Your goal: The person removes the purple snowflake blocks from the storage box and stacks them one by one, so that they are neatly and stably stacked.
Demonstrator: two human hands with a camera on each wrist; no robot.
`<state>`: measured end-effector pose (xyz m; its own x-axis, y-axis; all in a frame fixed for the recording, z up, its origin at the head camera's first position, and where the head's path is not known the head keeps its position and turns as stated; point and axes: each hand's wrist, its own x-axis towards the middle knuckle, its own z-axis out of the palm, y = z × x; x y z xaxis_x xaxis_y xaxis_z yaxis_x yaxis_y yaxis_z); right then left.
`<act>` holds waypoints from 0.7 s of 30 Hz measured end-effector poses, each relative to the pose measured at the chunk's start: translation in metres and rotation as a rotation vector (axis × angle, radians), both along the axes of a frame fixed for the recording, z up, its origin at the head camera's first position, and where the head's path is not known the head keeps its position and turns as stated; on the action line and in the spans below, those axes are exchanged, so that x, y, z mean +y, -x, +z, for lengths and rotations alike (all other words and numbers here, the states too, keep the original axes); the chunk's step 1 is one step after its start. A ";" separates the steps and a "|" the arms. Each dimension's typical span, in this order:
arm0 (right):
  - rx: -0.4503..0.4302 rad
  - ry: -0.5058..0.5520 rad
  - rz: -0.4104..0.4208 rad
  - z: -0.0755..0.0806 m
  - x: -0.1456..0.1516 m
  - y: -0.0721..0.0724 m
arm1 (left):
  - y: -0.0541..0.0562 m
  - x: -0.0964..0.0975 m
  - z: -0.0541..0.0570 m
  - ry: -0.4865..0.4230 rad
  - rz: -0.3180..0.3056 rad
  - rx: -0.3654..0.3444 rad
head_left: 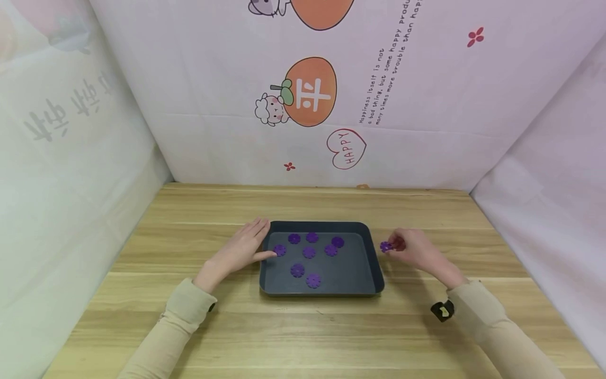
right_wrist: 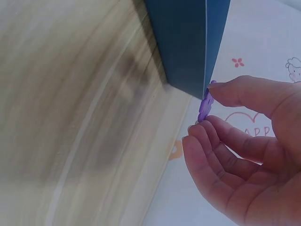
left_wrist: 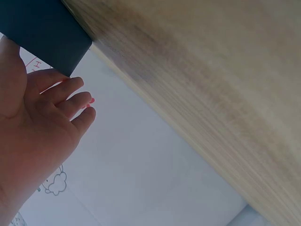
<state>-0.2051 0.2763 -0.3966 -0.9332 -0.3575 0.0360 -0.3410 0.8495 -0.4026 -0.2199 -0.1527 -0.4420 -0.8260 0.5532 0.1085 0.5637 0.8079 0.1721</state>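
Note:
A dark grey rectangular tray point(head_left: 347, 273) sits on the table with several purple notched plastic discs point(head_left: 309, 252) lying flat in it. At the tray's left rim rests my left hand point(head_left: 243, 247), its fingers fairly straight and the thumb reaching over the edge near one disc. Just outside the right rim, my right hand point(head_left: 414, 250) pinches a purple notched disc point(head_left: 386, 246) between thumb and fingers. In the right wrist view that pinched disc point(right_wrist: 207, 102) stands on edge beside the tray's corner.
The tray stands on a wood-grain table point(head_left: 303, 337). White printed cloth point(head_left: 227, 95) rises behind the table and along both sides. A dark wrist-worn piece point(head_left: 442, 311) hangs at the right sleeve.

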 end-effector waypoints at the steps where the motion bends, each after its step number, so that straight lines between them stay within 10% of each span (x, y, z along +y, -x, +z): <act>1: 0.003 0.000 -0.001 -0.001 0.001 0.000 | 0.000 0.000 0.000 0.004 0.000 0.001; 21: -0.047 -0.008 -0.060 -0.013 0.026 0.002 | 0.002 -0.001 -0.002 0.008 -0.011 0.026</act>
<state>-0.2067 0.3022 -0.4097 -0.9537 -0.3006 -0.0106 -0.2700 0.8710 -0.4103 -0.2220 -0.1535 -0.4444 -0.8170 0.5628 0.1256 0.5764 0.8032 0.1506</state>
